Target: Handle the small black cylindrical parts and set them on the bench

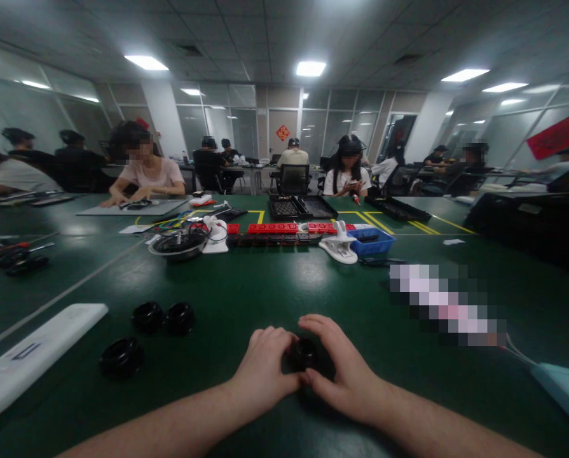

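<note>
A glossy black ring-shaped part [306,351] sits low over the green table, between my two hands. My left hand [267,359] curls around its left side, fingers bent and thumb along its near edge. Around the far and right sides curve the fingers of my right hand [344,366], its thumb meeting the left thumb in front. Some dark space shows between the right palm and the part. To the left lie similar black ring-shaped parts: one nearer [121,357], and a pair, left [147,317] and right [180,317], side by side behind it.
A long white case [41,356] lies at left. Farther back stand a bowl of dark cables [177,245], a red-and-black strip [274,235], white clamp-like stands [339,243] and a blue bin [372,240]. A light-blue object [565,391] is at right. People sit at tables beyond.
</note>
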`<state>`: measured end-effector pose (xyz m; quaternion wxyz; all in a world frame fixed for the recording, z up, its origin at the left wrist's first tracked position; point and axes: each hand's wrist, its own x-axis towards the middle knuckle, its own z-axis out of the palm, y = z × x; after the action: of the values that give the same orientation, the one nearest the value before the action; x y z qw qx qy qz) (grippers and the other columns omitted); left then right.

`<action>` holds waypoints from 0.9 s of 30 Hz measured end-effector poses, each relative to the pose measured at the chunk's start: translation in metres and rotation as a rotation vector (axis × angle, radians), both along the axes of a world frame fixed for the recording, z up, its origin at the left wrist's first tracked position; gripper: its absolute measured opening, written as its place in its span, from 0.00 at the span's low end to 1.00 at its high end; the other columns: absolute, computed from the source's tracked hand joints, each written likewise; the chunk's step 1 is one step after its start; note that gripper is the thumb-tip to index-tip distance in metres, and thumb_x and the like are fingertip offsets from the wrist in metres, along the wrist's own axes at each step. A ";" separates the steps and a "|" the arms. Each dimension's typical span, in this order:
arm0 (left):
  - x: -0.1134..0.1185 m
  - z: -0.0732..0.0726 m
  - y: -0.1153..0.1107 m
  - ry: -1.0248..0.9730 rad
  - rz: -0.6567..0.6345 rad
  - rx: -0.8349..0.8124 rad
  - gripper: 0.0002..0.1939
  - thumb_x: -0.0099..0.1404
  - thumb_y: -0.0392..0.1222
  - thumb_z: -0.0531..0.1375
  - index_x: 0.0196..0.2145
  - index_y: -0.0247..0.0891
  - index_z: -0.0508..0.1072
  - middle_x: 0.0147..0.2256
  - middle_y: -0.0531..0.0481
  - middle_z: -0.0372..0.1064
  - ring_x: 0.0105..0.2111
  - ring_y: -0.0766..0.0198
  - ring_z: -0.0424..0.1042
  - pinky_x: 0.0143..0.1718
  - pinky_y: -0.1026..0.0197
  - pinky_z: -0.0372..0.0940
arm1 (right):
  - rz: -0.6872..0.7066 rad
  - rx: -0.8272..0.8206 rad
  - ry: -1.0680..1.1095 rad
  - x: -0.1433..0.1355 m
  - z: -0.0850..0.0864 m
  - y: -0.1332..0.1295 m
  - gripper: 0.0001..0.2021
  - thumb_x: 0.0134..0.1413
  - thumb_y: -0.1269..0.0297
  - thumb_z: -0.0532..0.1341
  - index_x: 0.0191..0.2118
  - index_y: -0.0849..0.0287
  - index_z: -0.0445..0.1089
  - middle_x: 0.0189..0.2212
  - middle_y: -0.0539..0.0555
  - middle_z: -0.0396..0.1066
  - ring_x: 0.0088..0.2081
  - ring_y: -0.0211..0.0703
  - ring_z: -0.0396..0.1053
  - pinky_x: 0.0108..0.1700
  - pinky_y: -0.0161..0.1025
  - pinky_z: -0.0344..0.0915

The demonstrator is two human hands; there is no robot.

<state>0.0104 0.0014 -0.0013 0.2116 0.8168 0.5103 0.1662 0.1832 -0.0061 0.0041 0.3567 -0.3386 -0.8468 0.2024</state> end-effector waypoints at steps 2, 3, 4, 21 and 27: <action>0.000 0.000 0.000 -0.003 -0.004 0.006 0.11 0.49 0.42 0.62 0.32 0.39 0.67 0.32 0.53 0.64 0.34 0.59 0.62 0.36 0.59 0.54 | -0.060 -0.015 -0.024 0.000 -0.003 0.001 0.27 0.42 0.68 0.62 0.51 0.59 0.54 0.50 0.61 0.57 0.52 0.54 0.56 0.52 0.51 0.56; 0.000 0.000 0.000 0.004 -0.007 0.009 0.11 0.49 0.42 0.62 0.31 0.39 0.67 0.31 0.53 0.64 0.34 0.59 0.62 0.36 0.59 0.54 | -0.089 -0.041 -0.039 0.000 -0.004 0.001 0.27 0.40 0.67 0.63 0.49 0.59 0.56 0.48 0.61 0.59 0.50 0.54 0.58 0.51 0.51 0.58; 0.000 0.000 0.000 0.012 -0.009 0.010 0.11 0.49 0.42 0.62 0.31 0.39 0.67 0.31 0.53 0.64 0.34 0.59 0.62 0.36 0.59 0.54 | -0.114 -0.073 -0.050 -0.001 -0.006 0.002 0.26 0.40 0.67 0.64 0.48 0.58 0.57 0.46 0.60 0.61 0.48 0.53 0.60 0.49 0.50 0.60; -0.001 0.001 -0.001 0.020 -0.013 -0.011 0.09 0.50 0.41 0.61 0.30 0.39 0.66 0.32 0.53 0.64 0.35 0.59 0.62 0.36 0.60 0.53 | -0.145 -0.128 -0.055 -0.001 -0.005 0.002 0.23 0.42 0.68 0.62 0.46 0.59 0.59 0.39 0.57 0.66 0.41 0.49 0.66 0.43 0.48 0.65; 0.000 -0.001 0.000 -0.010 0.007 0.002 0.10 0.49 0.42 0.61 0.30 0.38 0.66 0.31 0.53 0.64 0.34 0.59 0.61 0.36 0.59 0.53 | 0.029 -0.062 0.005 0.000 -0.001 -0.001 0.28 0.43 0.75 0.56 0.53 0.57 0.52 0.45 0.57 0.64 0.45 0.47 0.64 0.48 0.47 0.62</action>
<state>0.0103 0.0011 -0.0022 0.2125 0.8144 0.5121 0.1715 0.1833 -0.0073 0.0030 0.3453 -0.3367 -0.8439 0.2348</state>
